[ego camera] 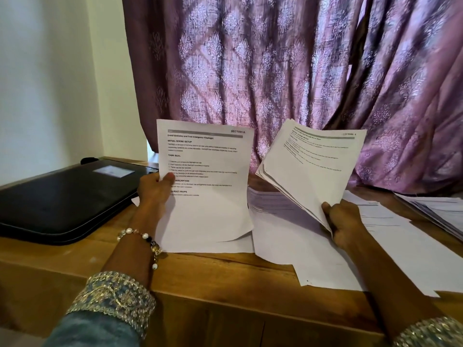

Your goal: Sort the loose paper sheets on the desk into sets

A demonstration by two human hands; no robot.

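My left hand (pixel 154 190) pinches a single printed sheet (pixel 208 186) by its left edge and holds it upright above the wooden desk (pixel 200 269). A handwritten section label is in the sheet's top right corner. My right hand (pixel 344 225) grips a stack of several printed sheets (pixel 310 169) at its lower corner, tilted up to the right of the single sheet. Loose sheets (pixel 280 221) lie flat and overlapping on the desk under both hands. Another pile of sheets (pixel 441 211) lies at the desk's far right edge.
A black zipped case (pixel 62 196) lies flat on the desk's left side. A purple patterned curtain (pixel 288 71) hangs right behind the desk, and a white wall (pixel 50 83) is at the left. The desk's front edge runs just below my wrists.
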